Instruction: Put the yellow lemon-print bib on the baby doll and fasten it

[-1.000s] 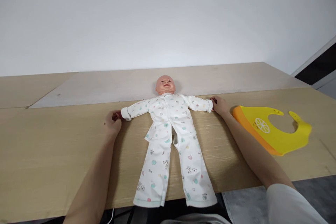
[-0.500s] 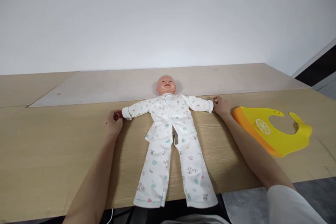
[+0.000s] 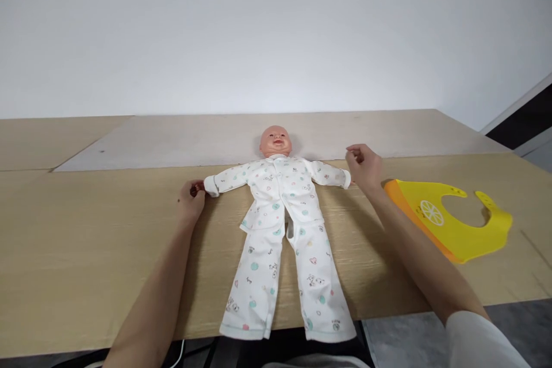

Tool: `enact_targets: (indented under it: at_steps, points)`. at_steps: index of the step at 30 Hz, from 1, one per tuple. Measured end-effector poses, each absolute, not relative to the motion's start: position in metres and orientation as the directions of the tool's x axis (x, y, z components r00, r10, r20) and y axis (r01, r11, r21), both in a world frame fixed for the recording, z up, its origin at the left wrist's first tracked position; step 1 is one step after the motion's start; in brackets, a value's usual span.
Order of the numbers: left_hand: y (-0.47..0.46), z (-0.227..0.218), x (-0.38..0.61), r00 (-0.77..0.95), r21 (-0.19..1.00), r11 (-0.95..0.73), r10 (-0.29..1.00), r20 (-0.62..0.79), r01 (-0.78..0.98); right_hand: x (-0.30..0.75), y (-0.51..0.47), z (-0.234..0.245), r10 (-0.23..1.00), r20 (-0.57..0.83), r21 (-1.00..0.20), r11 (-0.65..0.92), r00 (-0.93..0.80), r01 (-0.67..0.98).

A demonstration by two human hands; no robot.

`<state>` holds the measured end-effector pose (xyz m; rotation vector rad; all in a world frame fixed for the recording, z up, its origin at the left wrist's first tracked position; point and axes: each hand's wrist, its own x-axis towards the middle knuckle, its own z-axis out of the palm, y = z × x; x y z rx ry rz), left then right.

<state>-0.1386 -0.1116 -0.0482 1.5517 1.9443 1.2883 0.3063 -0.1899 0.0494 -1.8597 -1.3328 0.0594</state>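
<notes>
A baby doll (image 3: 276,141) lies on its back in a white printed top (image 3: 287,187) and matching trousers (image 3: 254,284), arms spread out to both sides. My left hand (image 3: 191,201) is closed around the doll's hand at the left cuff (image 3: 211,186). Just above the opposite cuff (image 3: 346,179) hovers my right hand (image 3: 365,165), its fingers curled with nothing visible in them. The doll's hand there is mostly hidden behind mine. Both trouser legs reach the table's front edge.
A yellow bib (image 3: 470,236) with an orange border and a citrus print lies right of my right forearm. The wooden table (image 3: 86,253) meets a pale board (image 3: 194,138) at the back, before a white wall (image 3: 276,40).
My right hand has let go of the doll's hand and risen slightly. My left hand keeps its hold. The view has tilted a little.
</notes>
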Motion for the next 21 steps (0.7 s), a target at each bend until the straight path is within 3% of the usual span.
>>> enact_targets:
  at_steps: [1,3,5,6,8,11,15,21]
  points:
    - [-0.112,-0.049,-0.139,-0.341,0.803,-0.009,0.902,0.264,0.596,0.285,-0.204,0.061,0.857,0.406,-0.621,0.002,0.318,0.784]
    - [-0.112,-0.049,-0.14,-0.331,0.798,-0.014,0.905,0.266,0.602,0.241,-0.239,0.074,0.934,0.343,-0.536,0.28,-0.097,0.797]
    - [-0.113,-0.048,-0.14,-0.332,0.793,-0.014,0.904,0.271,0.609,0.203,-0.272,0.07,0.809,0.235,-0.354,0.588,-0.539,0.727]
    - [-0.114,-0.047,-0.139,-0.335,0.791,-0.011,0.902,0.273,0.612,0.189,-0.285,0.062,0.731,0.182,-0.23,0.682,-0.658,0.694]
    - [-0.115,-0.045,-0.138,-0.338,0.789,-0.011,0.9,0.275,0.615,0.17,-0.302,0.041,0.704,0.13,-0.006,0.704,-0.698,0.71]
    - [-0.114,-0.044,-0.136,-0.329,0.792,-0.017,0.904,0.273,0.611,0.16,-0.306,0.014,0.757,0.052,0.142,0.641,-0.652,0.755]
    - [-0.113,-0.045,-0.136,-0.329,0.793,-0.004,0.909,0.257,0.61,0.158,-0.302,0.005,0.789,0.002,0.165,0.605,-0.614,0.779]
    - [-0.116,-0.043,-0.138,-0.317,0.777,0.02,0.919,0.232,0.629,0.154,-0.299,0.01,0.81,-0.124,0.068,0.583,-0.573,0.809]
